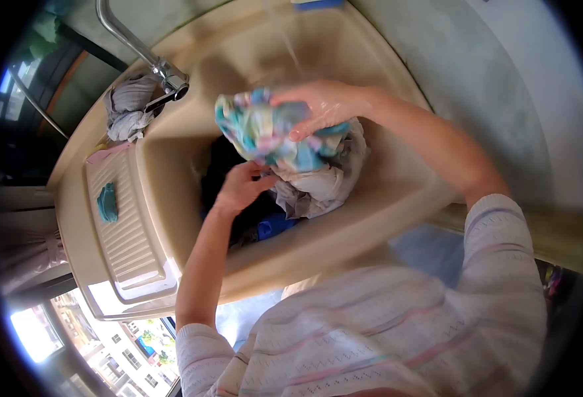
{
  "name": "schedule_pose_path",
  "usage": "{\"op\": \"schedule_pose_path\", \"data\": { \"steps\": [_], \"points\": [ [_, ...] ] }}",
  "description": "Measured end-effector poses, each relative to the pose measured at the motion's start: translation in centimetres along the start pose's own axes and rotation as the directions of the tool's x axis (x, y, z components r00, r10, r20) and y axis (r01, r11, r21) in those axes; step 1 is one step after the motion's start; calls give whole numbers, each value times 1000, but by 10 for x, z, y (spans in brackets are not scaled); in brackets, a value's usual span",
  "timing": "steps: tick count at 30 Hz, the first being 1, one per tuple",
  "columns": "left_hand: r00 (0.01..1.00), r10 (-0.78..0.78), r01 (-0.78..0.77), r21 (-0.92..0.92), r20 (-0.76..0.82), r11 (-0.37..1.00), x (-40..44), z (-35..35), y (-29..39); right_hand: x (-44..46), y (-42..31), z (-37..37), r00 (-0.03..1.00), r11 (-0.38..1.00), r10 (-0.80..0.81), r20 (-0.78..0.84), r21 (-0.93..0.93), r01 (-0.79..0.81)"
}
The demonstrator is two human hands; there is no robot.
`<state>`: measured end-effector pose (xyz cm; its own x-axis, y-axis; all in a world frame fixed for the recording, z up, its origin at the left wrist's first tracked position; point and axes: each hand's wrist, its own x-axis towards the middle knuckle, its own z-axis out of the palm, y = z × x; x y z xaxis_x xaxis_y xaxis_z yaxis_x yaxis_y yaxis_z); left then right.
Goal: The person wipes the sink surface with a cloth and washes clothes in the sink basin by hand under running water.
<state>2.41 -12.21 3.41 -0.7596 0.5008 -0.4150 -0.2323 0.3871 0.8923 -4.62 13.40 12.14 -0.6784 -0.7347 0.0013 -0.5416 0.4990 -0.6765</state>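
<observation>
Watching from my end, I have two bare hands over one sink (404,165), working one multicolored patterned cloth (258,126). Right hand (328,106) lies across the cloth's upper right side, grip closed loosely on it, fingers and thumb bent into the fabric. Left hand (242,188) is at the cloth's lower left edge, fingers bent; blur there, so I can't tell if that grip is closed on anything. The patterned cloth is over a pale bunch of fabric (324,188) in the basin; can't separate its pieces to count. Dark fabric (215,165) sits left of and below that, piece count unclear, plus one blue item (276,225). Outside the basin I count one faucet (172,79), one gray bundle (130,106) beside it on the rim, one ribbed washboard area (129,218), one small teal cloth (107,202) on the ribs and one pink item (108,153) at their upper end. One thin water stream (285,36) shows above the right hand.
</observation>
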Motion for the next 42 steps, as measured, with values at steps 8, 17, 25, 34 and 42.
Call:
{"op": "schedule_pose_path", "data": {
  "steps": [8, 17, 25, 34, 42],
  "points": [
    [818, 506, -138, 761, -274, 634, 96, 45, -14, -24, 118, 169, 696, 794, 487, -528, -64, -604],
    [853, -87, 354, 447, -515, 821, 224, -2, -16, 62, 218, 129, 708, 711, 648, -283, -109, -694],
    [933, 210, 63, 707, -292, 704, 189, -40, 44, 59, 194, -3, 790, 793, 610, -61, 41, -608],
    [894, -111, 318, 441, -433, 839, 176, -7, -36, 37, 201, 100, 746, 744, 649, -152, 335, -579],
    [909, 382, -189, 651, -167, 735, -8, 60, 2, -48, -1, 95, 977, 954, 204, -68, -211, -214]
  ]
}}
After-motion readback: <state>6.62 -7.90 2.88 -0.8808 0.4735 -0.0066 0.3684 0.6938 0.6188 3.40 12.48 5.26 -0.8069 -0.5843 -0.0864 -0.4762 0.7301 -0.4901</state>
